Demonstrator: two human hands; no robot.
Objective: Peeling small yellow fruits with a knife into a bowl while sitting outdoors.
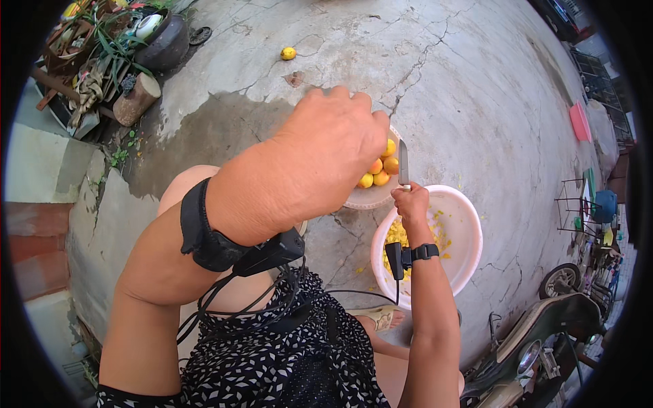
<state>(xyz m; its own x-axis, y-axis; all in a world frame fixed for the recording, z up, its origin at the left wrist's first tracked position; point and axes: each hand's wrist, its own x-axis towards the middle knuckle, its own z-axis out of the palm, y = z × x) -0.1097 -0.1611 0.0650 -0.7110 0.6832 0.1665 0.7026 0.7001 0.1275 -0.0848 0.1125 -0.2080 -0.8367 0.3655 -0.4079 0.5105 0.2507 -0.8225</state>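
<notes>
My left hand (333, 139) is raised close in front, its back toward me and its fingers curled over. Whatever it may hold is hidden behind it. Lower and to the right, my right hand (411, 202) grips a knife (403, 162) with the blade pointing away from me. Under that hand stands a pale pink basin (468, 234) with chopped yellow pieces (396, 234) in it. Several yellow-orange round fruits (381, 178) sit in a pale bowl (371, 202), partly covered by my left hand. One more yellow fruit (288, 53) lies on the ground farther off.
Cracked concrete (503, 156) spreads around, with a wet patch (218, 136) at left. A dark pot (165, 44) and a log piece (137, 98) stand far left. A scooter (544, 333) is at lower right, a pink tub (579, 122) far right. Cables (292, 285) hang across my lap.
</notes>
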